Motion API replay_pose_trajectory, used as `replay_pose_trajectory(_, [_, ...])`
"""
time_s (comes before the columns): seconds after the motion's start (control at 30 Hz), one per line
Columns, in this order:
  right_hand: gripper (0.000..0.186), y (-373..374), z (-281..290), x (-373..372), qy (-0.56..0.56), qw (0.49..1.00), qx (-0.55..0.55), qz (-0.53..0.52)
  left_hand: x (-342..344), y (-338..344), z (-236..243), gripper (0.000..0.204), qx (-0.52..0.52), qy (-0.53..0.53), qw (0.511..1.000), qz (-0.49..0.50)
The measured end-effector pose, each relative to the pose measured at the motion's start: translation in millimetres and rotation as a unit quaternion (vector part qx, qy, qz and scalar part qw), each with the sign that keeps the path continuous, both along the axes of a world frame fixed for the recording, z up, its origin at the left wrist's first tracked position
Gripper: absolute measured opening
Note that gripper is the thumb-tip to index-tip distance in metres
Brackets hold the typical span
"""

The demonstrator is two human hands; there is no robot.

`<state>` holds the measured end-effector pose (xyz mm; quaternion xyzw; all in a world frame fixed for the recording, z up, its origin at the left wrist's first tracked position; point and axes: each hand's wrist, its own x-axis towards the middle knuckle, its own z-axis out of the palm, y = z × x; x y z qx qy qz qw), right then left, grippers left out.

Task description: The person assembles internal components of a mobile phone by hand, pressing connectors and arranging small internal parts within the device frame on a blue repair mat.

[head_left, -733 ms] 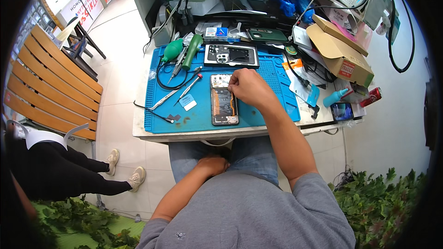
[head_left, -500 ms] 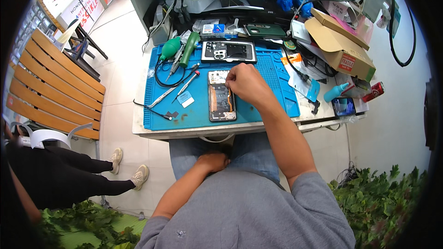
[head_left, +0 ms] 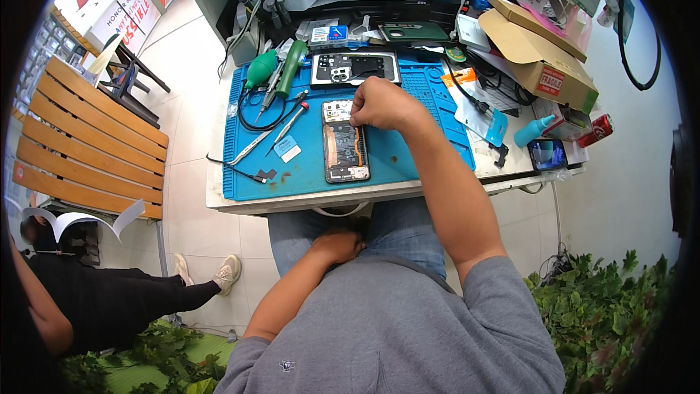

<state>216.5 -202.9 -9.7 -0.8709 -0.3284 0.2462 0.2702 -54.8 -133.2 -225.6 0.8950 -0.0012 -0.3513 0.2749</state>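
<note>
An opened phone (head_left: 345, 147) lies on the blue repair mat (head_left: 394, 168), its inner parts and an orange flex cable (head_left: 359, 144) exposed. Above its upper right edge, my right hand (head_left: 385, 105) is closed in a pinch at the phone's board. What the fingertips hold, if anything, is too small to make out. My left hand (head_left: 339, 246) rests in my lap, loosely curled, with nothing seen in it. Left of the phone lie a red-tipped screwdriver (head_left: 290, 131), a small white-and-blue card (head_left: 287, 149) and a cable with a plug (head_left: 255, 176).
Behind the phone lies a phone back part (head_left: 355, 68). A green blower bulb (head_left: 261, 70) and a green-handled tool (head_left: 293, 67) sit to its left. On the right are a cardboard box (head_left: 536, 62), a blue bottle (head_left: 534, 130) and a red can (head_left: 596, 131). Another person (head_left: 109, 284) sits at left.
The view has shifted slightly, so the bench appears a little higher and further left. My right hand stays pinched at the phone's upper right. The other person's legs and papers have moved.
</note>
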Motion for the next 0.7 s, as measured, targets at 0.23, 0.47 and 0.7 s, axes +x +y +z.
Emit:
replay_pose_trajectory(0.23, [0.018, -1.3, -8.0, 5.9, 0.004, 1.0, 0.004, 0.018, 1.7, 1.8, -6.6, 0.039, -0.016, -0.008, 1.0, 0.006])
replay_pose_trajectory(0.47, [0.017, -2.4, -9.8, 7.4, 0.007, 0.999, 0.019, 0.028, 2.3, 0.8, -1.9, 0.039, -0.006, 0.0, 1.0, -0.003])
replay_pose_trajectory(0.7, [0.018, 2.3, -4.0, 20.0, 0.09, 0.995, -0.033, 0.022, 0.7, 1.4, 0.4, 0.042, -0.006, -0.025, 1.0, -0.015])
